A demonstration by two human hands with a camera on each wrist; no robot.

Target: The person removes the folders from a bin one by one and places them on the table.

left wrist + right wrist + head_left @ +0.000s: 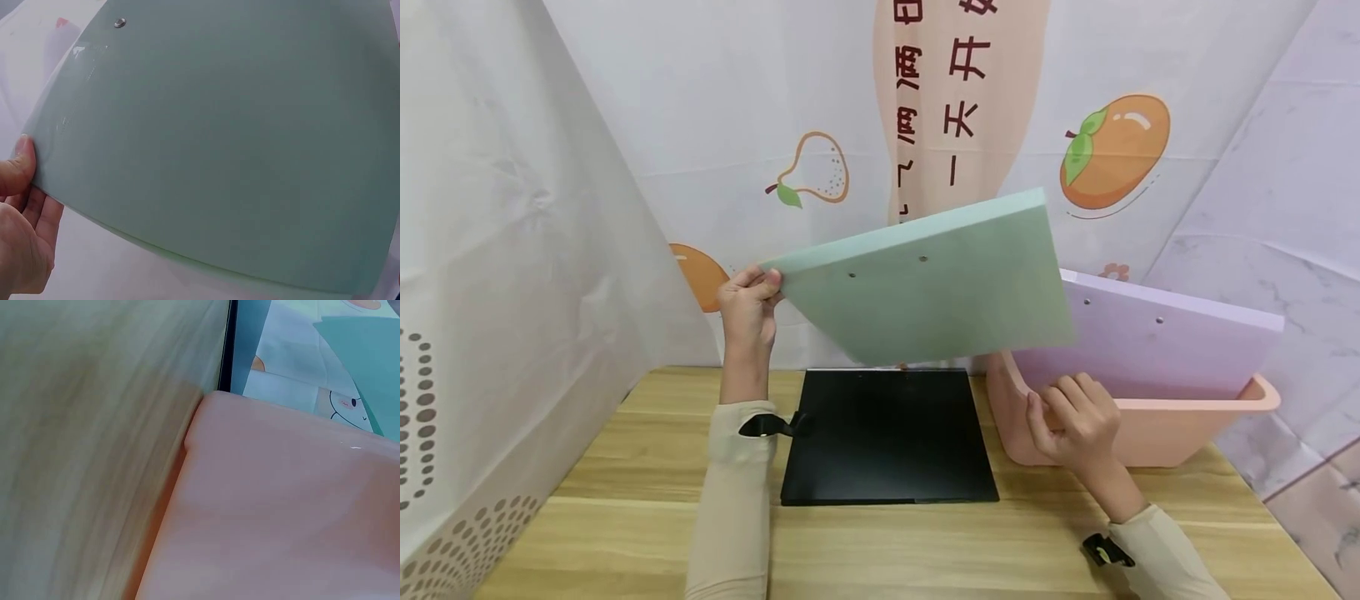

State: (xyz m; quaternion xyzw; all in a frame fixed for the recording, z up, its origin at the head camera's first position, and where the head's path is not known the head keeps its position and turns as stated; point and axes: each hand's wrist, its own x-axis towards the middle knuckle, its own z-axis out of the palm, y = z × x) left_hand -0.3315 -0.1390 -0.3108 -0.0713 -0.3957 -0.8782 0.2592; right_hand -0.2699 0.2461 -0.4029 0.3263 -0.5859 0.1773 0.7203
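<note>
In the head view, your left hand (751, 312) pinched the green folder (925, 292) at its left upper corner, thumb on the near face. The folder hung in the air above the table (865, 550), its long axis running from between 8 and 9 o'clock to between 2 and 3, spine uppermost, two rivets facing you. From your left hand, it stretched out towards 3 o'clock; from your right hand (1078, 425), it lay at 10. That right hand was loosely curled beside the pink bin (1180, 433), where a lilac folder (1165, 350) stood; a black folder (891, 437) lay flat at 6 o'clock below the green one. In the left wrist view, the green sheet spread from your clamped fingers towards 2 and 3 o'clock, one rivet at 1. In the right wrist view, its corner showed at 1 o'clock, beyond the bin's wall.
</note>
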